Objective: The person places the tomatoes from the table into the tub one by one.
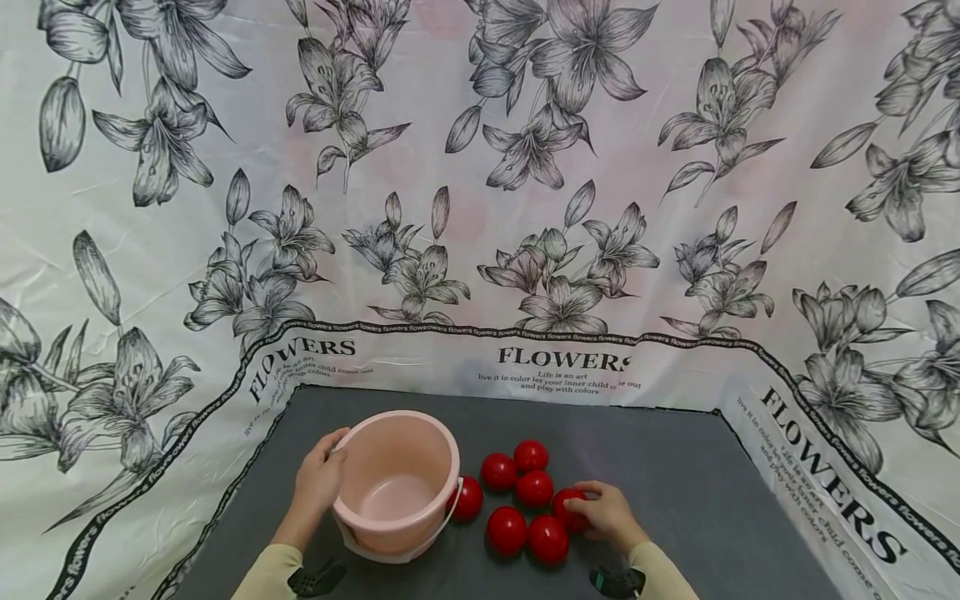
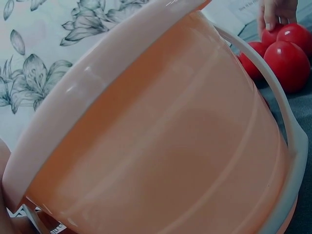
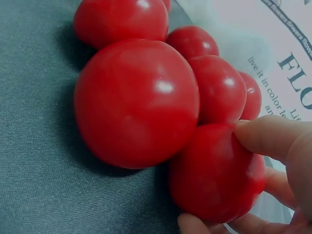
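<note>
While the left hand [image 1: 321, 479] grips the rim of the pink bucket [image 1: 397, 483] with curled fingers, the right hand [image 1: 609, 512] pinches a red ball [image 1: 567, 508] between thumb and fingertips; 7 balls lie clustered on the grey mat [image 1: 675, 492] just right of the bucket.

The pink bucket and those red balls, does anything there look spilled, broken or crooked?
Nothing stands out. The pink bucket stands upright on the grey mat, empty, with the left hand on its rim. Seven red balls lie clustered beside it, whole; the right hand grips one.
</note>
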`<state>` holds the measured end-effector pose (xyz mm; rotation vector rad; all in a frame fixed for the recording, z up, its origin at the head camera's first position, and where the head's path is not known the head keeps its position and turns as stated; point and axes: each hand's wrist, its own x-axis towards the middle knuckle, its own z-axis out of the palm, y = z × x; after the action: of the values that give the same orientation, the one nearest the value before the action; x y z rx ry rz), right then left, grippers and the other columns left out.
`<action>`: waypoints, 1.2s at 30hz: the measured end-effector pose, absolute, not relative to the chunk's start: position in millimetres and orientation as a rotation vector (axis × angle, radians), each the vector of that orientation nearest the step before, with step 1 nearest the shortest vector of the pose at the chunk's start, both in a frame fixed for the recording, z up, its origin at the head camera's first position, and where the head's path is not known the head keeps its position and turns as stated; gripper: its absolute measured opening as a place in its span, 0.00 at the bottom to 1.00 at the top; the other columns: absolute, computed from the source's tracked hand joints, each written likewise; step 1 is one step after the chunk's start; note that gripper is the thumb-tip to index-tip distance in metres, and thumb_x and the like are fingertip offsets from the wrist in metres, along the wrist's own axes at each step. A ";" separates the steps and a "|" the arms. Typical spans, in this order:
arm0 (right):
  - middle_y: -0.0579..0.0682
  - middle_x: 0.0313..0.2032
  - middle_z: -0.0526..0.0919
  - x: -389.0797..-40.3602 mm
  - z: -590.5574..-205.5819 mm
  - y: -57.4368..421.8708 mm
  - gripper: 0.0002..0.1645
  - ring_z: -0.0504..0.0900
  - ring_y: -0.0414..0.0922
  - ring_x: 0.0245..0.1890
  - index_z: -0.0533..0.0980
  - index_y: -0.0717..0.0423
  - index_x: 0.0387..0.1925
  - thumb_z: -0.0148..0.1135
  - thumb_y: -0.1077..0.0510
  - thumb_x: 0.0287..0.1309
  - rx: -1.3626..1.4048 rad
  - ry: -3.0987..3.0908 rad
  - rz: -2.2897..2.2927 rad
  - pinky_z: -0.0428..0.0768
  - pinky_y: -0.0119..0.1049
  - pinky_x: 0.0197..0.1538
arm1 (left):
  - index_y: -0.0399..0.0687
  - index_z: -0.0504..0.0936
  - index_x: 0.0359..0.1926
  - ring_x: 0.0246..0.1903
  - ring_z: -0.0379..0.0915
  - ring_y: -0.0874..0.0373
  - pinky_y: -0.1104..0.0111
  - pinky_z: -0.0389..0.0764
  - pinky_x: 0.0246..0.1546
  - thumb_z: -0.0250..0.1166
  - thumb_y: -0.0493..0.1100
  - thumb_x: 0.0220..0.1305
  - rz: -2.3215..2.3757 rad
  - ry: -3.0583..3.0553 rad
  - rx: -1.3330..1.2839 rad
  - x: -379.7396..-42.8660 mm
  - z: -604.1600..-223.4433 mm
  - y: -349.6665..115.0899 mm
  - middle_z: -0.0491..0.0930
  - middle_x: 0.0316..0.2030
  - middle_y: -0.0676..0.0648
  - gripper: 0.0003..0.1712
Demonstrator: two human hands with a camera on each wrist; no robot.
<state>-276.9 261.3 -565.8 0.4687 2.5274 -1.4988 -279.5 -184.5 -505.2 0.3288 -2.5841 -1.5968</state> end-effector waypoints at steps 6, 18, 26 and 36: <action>0.71 0.54 0.80 -276.7 -562.6 267.4 0.30 0.85 0.55 0.43 0.77 0.67 0.58 0.71 0.56 0.56 0.467 2.507 -1.565 0.89 0.49 0.35 | 0.48 0.69 0.73 0.72 0.62 0.35 0.40 0.65 0.70 0.48 0.45 0.78 -1.600 -2.581 0.333 -279.9 -505.4 -184.4 0.65 0.74 0.35 0.26; 0.69 0.60 0.79 -297.4 -501.8 251.2 0.32 0.86 0.50 0.44 0.73 0.64 0.65 0.67 0.54 0.64 0.298 2.496 -1.700 0.89 0.49 0.44 | 0.48 0.68 0.73 0.72 0.62 0.35 0.40 0.67 0.70 0.48 0.45 0.78 -1.626 -2.572 0.352 -277.7 -504.4 -180.4 0.64 0.74 0.35 0.27; 0.65 0.60 0.81 -321.9 -435.3 168.8 0.29 0.88 0.50 0.44 0.76 0.55 0.65 0.68 0.56 0.64 0.057 2.428 -1.754 0.89 0.46 0.41 | 0.50 0.67 0.74 0.73 0.60 0.35 0.40 0.66 0.70 0.46 0.45 0.77 -1.634 -2.577 0.392 -276.1 -505.0 -183.4 0.62 0.75 0.35 0.27; 0.62 0.57 0.82 -321.9 -404.4 60.7 0.27 0.85 0.53 0.49 0.80 0.54 0.60 0.72 0.56 0.58 -0.231 2.422 -1.552 0.90 0.48 0.43 | 0.49 0.68 0.73 0.71 0.63 0.35 0.40 0.68 0.69 0.47 0.46 0.78 -1.629 -2.569 0.378 -277.7 -504.1 -180.9 0.64 0.74 0.34 0.27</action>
<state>-321.9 60.7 -404.4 -0.2306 2.4218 -1.5522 -277.7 -180.9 -504.1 0.3779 -2.5690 -1.6286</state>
